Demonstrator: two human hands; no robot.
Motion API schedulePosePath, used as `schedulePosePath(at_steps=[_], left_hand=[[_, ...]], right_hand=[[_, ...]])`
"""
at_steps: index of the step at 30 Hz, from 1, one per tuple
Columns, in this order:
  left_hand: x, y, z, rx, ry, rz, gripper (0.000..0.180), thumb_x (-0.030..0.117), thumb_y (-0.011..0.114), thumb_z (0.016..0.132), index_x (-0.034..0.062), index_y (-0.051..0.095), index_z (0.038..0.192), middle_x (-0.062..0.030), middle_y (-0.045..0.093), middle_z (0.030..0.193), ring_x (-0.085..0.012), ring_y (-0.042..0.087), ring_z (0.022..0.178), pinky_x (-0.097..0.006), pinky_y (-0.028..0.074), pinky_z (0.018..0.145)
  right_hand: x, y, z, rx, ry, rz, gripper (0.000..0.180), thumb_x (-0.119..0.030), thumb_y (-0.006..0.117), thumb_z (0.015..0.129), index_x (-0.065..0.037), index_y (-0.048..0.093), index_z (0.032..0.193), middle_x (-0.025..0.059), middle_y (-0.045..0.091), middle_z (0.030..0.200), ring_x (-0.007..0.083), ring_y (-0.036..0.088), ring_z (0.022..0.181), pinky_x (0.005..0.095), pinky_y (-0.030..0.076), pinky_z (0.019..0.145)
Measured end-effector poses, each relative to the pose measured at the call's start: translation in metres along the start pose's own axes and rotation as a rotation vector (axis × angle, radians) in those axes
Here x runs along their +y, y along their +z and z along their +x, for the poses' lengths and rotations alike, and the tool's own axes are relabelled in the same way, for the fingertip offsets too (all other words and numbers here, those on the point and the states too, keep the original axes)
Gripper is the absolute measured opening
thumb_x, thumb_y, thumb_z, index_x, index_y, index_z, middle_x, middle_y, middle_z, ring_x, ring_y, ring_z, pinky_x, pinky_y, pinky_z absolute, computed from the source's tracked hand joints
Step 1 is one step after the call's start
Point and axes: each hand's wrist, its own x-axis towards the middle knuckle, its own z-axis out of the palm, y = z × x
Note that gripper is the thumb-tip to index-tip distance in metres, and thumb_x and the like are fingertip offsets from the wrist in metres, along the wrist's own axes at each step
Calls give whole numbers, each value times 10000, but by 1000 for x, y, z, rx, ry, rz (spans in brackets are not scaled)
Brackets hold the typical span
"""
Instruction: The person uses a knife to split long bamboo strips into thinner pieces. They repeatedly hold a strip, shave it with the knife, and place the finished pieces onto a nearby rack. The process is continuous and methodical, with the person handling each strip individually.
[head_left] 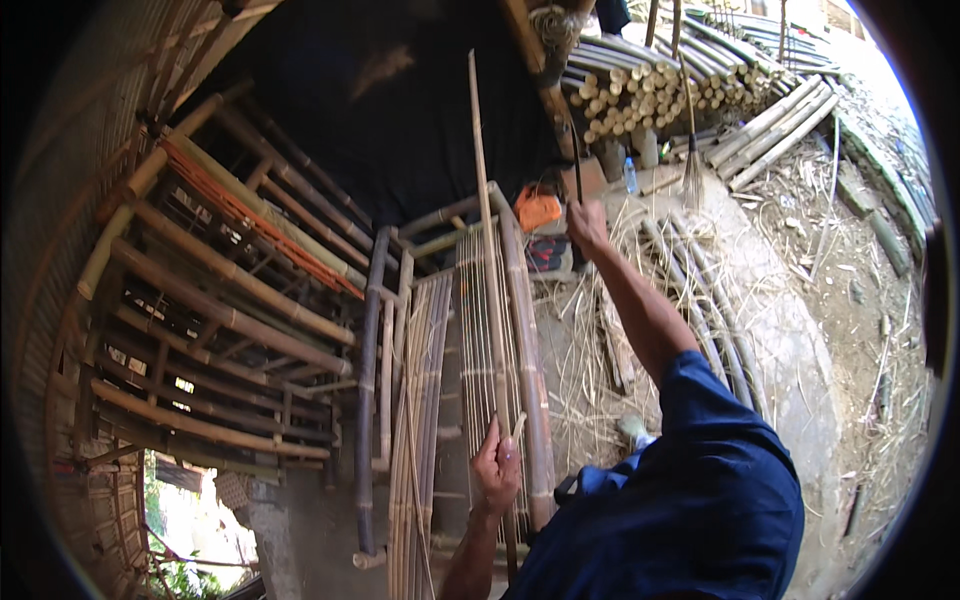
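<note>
My left hand [495, 468] is closed around the lower part of a long, pale bamboo strip [487, 220]. The strip runs far ahead, rising over a bamboo frame [527, 340] with narrow slats. A short curled piece sticks up beside my left thumb. Farther out and to the right, my right hand [588, 226] grips a machete [575, 150]. Its dark, narrow, slightly curved blade points away from me; the fist hides the handle. The blade is apart from the strip.
Bamboo racks [240, 310] stand on the left, beside bundled slats [415, 400]. An orange bag [538, 206] sits beyond the frame, near a water bottle [630, 175] and a broom [693, 175]. Stacked bamboo poles [660, 85] lie at the back right. Shavings and poles [715, 310] litter the ground.
</note>
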Motion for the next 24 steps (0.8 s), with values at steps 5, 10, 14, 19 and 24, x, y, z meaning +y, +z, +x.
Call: schedulePosePath(at_steps=[5,10,14,19,24], left_hand=[[31,-14,47,76,-131,-166,552,173,490,1035,-52,286,1496,37,444,572,-24,393,411,-197,378,374],[3,-33,126,41,-195,-28,573,275,532,1021,-23,356,1479,33,443,582,-45,413,418,-221,387,376],[-47,-61,149,-22,-105,255,612,401,538,1004,-11,429,1444,-7,486,570,-97,469,433,-295,423,411],[-96,-71,78,3,14,549,392,365,499,1014,11,623,1129,-140,541,661,-242,587,596,-406,455,557],[-142,-68,-47,-3,130,499,352,303,428,1034,29,547,848,-140,431,608,-278,487,508,-377,403,502]], right_hand=[[15,6,-78,-347,434,489,288,-284,578,802,-35,559,659,95,504,565,228,522,466,368,432,443],[26,12,-139,-420,686,533,213,-181,576,842,-42,546,684,75,525,607,200,498,482,362,413,461],[20,14,-152,-463,772,538,189,-177,595,845,-57,560,703,58,545,633,176,486,487,339,400,461],[3,1,-135,-431,703,574,207,-217,610,847,-60,564,721,81,630,703,159,514,495,357,433,466],[-8,-17,-99,-336,432,529,440,-455,702,860,-18,671,892,99,678,766,141,592,602,300,466,532]])
